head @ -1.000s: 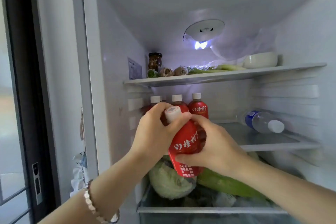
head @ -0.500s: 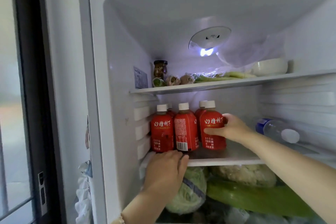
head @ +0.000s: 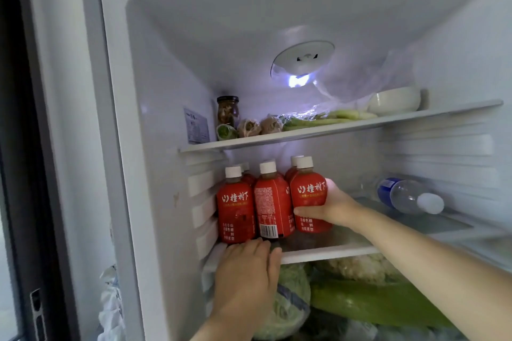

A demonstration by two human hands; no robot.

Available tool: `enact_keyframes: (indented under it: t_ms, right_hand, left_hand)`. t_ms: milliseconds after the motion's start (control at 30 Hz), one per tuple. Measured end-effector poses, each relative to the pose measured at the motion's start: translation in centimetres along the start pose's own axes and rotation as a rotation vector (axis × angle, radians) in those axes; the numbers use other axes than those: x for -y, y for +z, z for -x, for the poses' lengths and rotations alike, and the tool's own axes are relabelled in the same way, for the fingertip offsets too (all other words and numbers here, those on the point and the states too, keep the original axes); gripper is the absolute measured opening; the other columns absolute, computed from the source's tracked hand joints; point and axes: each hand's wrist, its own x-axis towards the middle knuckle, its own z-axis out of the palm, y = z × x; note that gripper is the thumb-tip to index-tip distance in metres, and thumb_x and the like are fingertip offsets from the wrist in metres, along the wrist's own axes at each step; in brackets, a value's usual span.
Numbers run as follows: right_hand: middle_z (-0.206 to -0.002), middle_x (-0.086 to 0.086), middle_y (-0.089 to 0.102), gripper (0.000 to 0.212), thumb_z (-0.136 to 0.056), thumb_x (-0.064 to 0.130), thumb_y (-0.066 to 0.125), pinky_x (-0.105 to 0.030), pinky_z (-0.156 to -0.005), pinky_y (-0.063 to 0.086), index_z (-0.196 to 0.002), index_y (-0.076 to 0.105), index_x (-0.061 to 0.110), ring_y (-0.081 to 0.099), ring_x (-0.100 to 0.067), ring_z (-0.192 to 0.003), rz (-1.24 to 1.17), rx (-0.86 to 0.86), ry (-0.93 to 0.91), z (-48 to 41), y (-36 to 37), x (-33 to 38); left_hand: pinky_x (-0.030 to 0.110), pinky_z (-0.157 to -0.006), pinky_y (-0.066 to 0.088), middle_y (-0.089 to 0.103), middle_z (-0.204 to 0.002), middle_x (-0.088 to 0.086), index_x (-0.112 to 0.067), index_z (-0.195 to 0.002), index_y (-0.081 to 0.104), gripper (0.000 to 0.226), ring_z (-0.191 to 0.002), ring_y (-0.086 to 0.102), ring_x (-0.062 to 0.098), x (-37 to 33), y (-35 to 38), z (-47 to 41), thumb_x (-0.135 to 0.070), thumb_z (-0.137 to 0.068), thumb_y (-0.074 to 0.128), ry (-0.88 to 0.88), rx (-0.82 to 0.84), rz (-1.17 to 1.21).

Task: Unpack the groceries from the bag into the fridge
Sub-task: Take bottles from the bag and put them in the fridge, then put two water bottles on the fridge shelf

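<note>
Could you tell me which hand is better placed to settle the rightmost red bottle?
The right hand: it grips the red bottle, while the left hand merely rests on the middle shelf's front edge.

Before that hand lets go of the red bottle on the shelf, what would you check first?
1. Is the red bottle upright on the middle shelf: ok.
2. Does the right hand grip it, thumb across the label: ok.
3. Are the neighbouring red bottles upright: ok.
4. Does the left hand hold nothing, resting at the shelf's front edge: ok.
5. Does the water bottle, lying on its side, sit apart: ok.
6. Is the cap tight: cannot tell.
</note>
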Motion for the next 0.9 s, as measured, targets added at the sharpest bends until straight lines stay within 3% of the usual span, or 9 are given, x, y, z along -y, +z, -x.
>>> enact_keyframes:
  t_ms: [67,133,200,300,400,500,600,767,900]
  right_hand:
    - [-0.103,0.007,0.064,0.053,-0.064,0.019,0.084,-0.018,-0.073,0.054,-0.106,0.053,0.029,0.062,-0.001,-0.089,0.061,0.001,0.038,0.1,0.0,0.0]
    - [-0.112,0.006,0.064,0.088,-0.043,0.048,0.088,-0.035,-0.092,0.051,-0.12,0.051,0.025,0.061,-0.01,-0.102,0.206,0.009,0.072,0.2,-0.2,-0.1]
    - [-0.115,0.008,0.061,0.114,-0.027,0.073,0.079,-0.04,-0.095,0.049,-0.125,0.046,0.027,0.06,-0.013,-0.106,0.361,0.023,0.09,0.0,-0.7,-1.6]
    - [-0.113,0.007,0.062,0.104,-0.038,0.083,0.064,-0.038,-0.088,0.052,-0.123,0.046,0.026,0.062,-0.014,-0.1,0.58,0.091,0.084,2.1,-0.8,-1.4]
    - [-0.122,-0.003,0.058,0.079,-0.068,0.061,0.064,-0.038,-0.089,0.05,-0.13,0.043,0.018,0.06,-0.022,-0.104,0.752,0.083,0.014,6.9,-0.8,2.1]
    - [-0.121,-0.004,0.059,0.048,-0.085,0.037,0.063,-0.031,-0.091,0.047,-0.126,0.052,0.015,0.058,-0.02,-0.105,0.716,0.175,-0.114,10.4,-1.1,4.2]
    - [-0.111,0.002,0.064,0.033,-0.085,0.033,0.064,-0.028,-0.09,0.048,-0.114,0.061,0.018,0.06,-0.013,-0.097,0.658,0.358,-0.265,13.9,0.1,5.4]
    - [-0.105,0.006,0.062,0.044,-0.087,0.039,0.06,-0.022,-0.079,0.043,-0.126,0.052,0.021,0.056,-0.011,-0.091,0.704,0.691,-0.419,21.0,4.7,6.3]
    - [-0.124,-0.001,0.056,0.051,-0.09,0.038,0.055,-0.023,-0.079,0.038,-0.136,0.041,0.019,0.053,-0.017,-0.105,0.821,0.972,-0.525,27.7,9.7,7.8]
  left_hand:
    - [0.019,-0.05,0.045,0.061,-0.059,-0.018,-0.03,-0.066,0.07,0.048,-0.048,0.054,0.002,0.2,0.1,0.0,-0.039,-0.09,0.029,-0.007,0.046,0.002]
    - [0.018,-0.056,0.045,0.065,-0.068,-0.017,-0.029,-0.076,0.072,0.065,-0.056,0.057,0.003,-0.1,-0.8,0.1,-0.041,-0.097,0.012,-0.028,0.065,0.025]
    - [0.021,-0.078,0.042,0.066,-0.102,-0.016,-0.03,-0.109,0.064,0.066,-0.087,0.06,0.007,-0.5,-2.1,-0.1,-0.047,-0.097,0.002,-0.028,0.086,0.017]
    - [0.024,-0.101,0.029,0.044,-0.142,-0.009,-0.027,-0.143,0.032,0.047,-0.125,0.043,0.011,-0.7,-3.3,-0.1,-0.042,-0.101,0.017,-0.053,0.216,-0.013]
    - [0.029,-0.112,0.021,0.023,-0.155,-0.001,-0.021,-0.149,0.018,0.052,-0.139,0.027,0.017,-1.6,-5.0,0.7,-0.039,-0.101,0.027,-0.085,0.395,-0.05]
    - [0.039,-0.108,0.034,0.033,-0.149,0.004,-0.016,-0.14,0.036,0.046,-0.132,0.038,0.026,-3.0,-7.4,2.9,-0.034,-0.098,0.036,-0.225,0.447,-0.056]
    - [0.035,-0.087,0.046,0.058,-0.117,0.008,-0.01,-0.114,0.057,0.035,-0.108,0.056,0.028,-5.3,-10.9,7.1,-0.032,-0.097,0.037,-0.353,0.517,-0.155]
    - [0.035,-0.087,0.047,0.053,-0.087,0.002,-0.004,-0.108,0.059,0.038,-0.103,0.057,0.028,-8.5,-16.3,16.2,-0.034,-0.098,0.038,-0.603,0.819,-0.216]
    - [0.029,-0.079,0.043,0.049,-0.08,-0.001,-0.009,-0.107,0.063,0.036,-0.104,0.059,0.024,-9.8,-21.7,24.3,-0.036,-0.095,0.044,-0.87,0.852,-0.248]
